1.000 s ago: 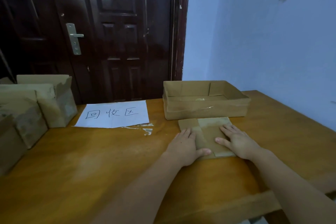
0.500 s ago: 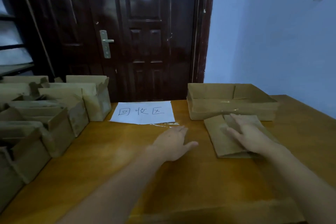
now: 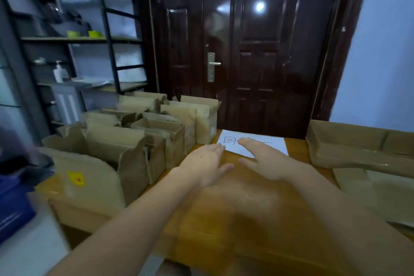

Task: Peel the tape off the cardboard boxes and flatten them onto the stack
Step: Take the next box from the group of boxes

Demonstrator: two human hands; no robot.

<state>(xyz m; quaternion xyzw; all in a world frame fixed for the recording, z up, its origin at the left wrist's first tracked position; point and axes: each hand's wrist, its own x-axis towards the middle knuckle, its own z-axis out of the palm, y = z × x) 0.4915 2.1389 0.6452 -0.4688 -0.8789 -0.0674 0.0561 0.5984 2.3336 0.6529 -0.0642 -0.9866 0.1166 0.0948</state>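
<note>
Several open cardboard boxes (image 3: 134, 141) stand packed together on the left part of the wooden table (image 3: 246, 219). My left hand (image 3: 205, 161) reaches forward over the table, fingers straight, just right of those boxes and holding nothing. My right hand (image 3: 262, 157) is stretched out beside it, fingers straight and empty, its fingertips over the white paper sign (image 3: 275, 144). The flattened cardboard stack (image 3: 367, 184) lies at the far right, apart from both hands. A shallow open cardboard tray (image 3: 349, 143) sits behind that stack.
A dark wooden door (image 3: 257, 51) stands behind the table. A metal shelf unit (image 3: 89, 40) with bottles and small items fills the left background. A blue object (image 3: 13, 197) is at the left edge. A pale blue wall is on the right.
My view has swung left. Both hands left the flattened cardboard and moved left across the table toward the upright boxes; the right hand now hovers over the paper sign.
</note>
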